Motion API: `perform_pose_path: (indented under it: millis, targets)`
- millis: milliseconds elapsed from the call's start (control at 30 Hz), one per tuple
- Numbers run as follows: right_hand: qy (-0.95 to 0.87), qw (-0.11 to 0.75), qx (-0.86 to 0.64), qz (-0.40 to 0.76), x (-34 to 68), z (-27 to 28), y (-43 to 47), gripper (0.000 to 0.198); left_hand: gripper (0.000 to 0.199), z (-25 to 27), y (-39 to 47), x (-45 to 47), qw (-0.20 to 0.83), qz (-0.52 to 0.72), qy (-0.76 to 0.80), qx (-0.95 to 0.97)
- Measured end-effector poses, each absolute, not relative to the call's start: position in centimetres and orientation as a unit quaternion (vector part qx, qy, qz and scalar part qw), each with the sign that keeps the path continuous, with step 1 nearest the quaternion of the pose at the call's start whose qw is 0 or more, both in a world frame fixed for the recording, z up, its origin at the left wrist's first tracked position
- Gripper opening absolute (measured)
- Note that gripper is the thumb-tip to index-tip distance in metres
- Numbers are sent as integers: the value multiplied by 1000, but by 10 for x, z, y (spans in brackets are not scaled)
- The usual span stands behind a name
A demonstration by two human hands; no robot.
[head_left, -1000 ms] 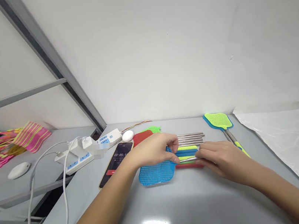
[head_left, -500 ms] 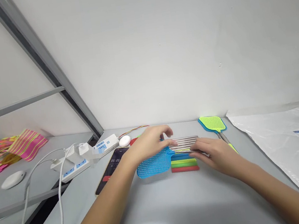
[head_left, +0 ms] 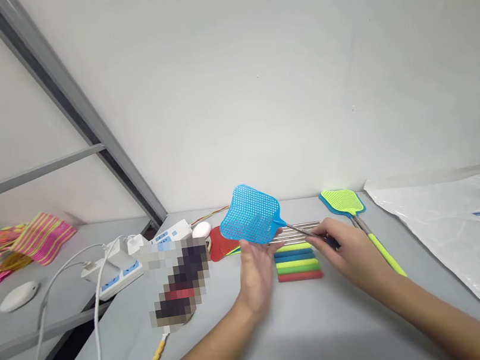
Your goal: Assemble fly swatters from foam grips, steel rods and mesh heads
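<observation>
A blue fly swatter [head_left: 251, 213] is tilted up off the table, its mesh head to the left and its thin metal rod sloping right. My right hand [head_left: 344, 245] is closed on that rod. Just below the mesh head is my left hand [head_left: 256, 274], thumb and fingers apart, its fingertips partly hidden. Under the rod lie several metal rods [head_left: 296, 235] side by side. In front of them, several coloured handle tubes [head_left: 298, 264] in yellow, blue, green and red lie in a row. A red swatter head [head_left: 220, 244] lies behind the blue one on the left.
Right of my hands lies a yellow-green fly swatter [head_left: 343, 200] over a blue one. A white plastic bag [head_left: 449, 221] covers the right side. Power strips [head_left: 122, 279], white cables [head_left: 98, 333] and a pixelated phone [head_left: 183, 282] are on the left. A wall [head_left: 274, 78] closes the back.
The blue swatter has risen and tilted upward in my right hand. My left hand has moved from above its neck to below its mesh head. More of the red swatter head shows.
</observation>
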State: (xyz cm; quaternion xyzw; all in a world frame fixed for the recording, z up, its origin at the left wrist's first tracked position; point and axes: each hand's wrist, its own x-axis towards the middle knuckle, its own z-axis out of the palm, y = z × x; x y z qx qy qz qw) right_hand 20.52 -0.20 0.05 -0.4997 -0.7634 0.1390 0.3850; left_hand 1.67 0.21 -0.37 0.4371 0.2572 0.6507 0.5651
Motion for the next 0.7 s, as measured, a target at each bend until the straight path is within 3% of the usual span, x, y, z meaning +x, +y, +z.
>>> perform_pose_path:
  millis: [333, 600, 700]
  targets:
    - [-732, 361, -504, 282, 181, 1, -21, 17, 32, 13, 12, 35, 594, 649, 322, 351]
    - [-598, 292, -442, 602, 172, 10, -26, 33, 29, 10, 15, 24, 584, 668, 339, 311]
    - [-574, 258, -416, 656, 170, 7, -27, 38, 29, 11, 20, 17, 570, 688, 342, 293]
